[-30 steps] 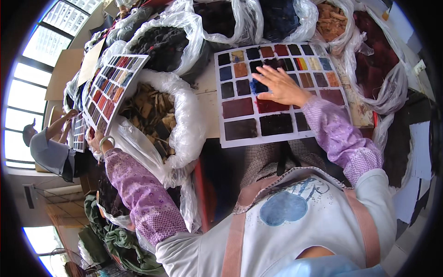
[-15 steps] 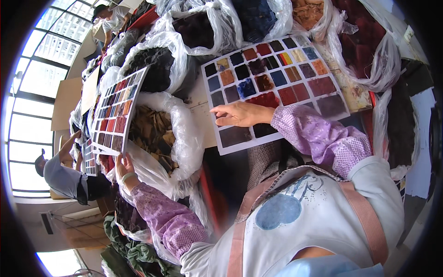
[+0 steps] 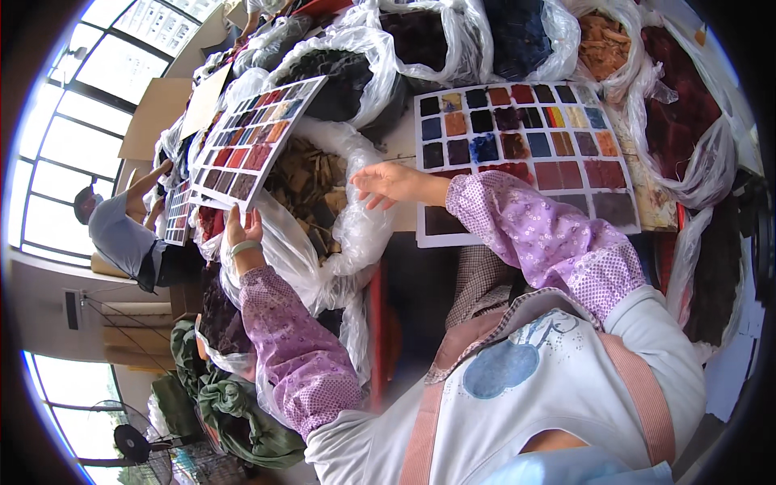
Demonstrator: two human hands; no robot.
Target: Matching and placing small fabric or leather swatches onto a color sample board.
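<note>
My left hand (image 3: 245,233) reaches up to the lower corner of a tilted swatch board (image 3: 257,144), a white sheet with rows of coloured squares. Its fingers look stretched and slightly apart at the board's edge; whether they bear its weight is unclear. My right hand (image 3: 396,184) hangs in the air with fingers apart and nothing in them. It is just left of a second, larger swatch board (image 3: 529,153), whose lower part my purple sleeve (image 3: 537,222) covers. Below and left of that hand, a clear plastic bag (image 3: 360,222) holds brown scraps (image 3: 303,190).
Open plastic bags of dark, blue (image 3: 517,40), orange (image 3: 605,47) and maroon (image 3: 679,105) material crowd around the boards. A co-worker (image 3: 133,230) stands at the far left beside a smaller swatch board (image 3: 177,212). Green cloth (image 3: 246,424) and a fan (image 3: 133,444) are lower left.
My right hand has moved left, off the larger board, and its fingers have spread. My left hand stays at the tilted board's lower edge. The whole view has turned.
</note>
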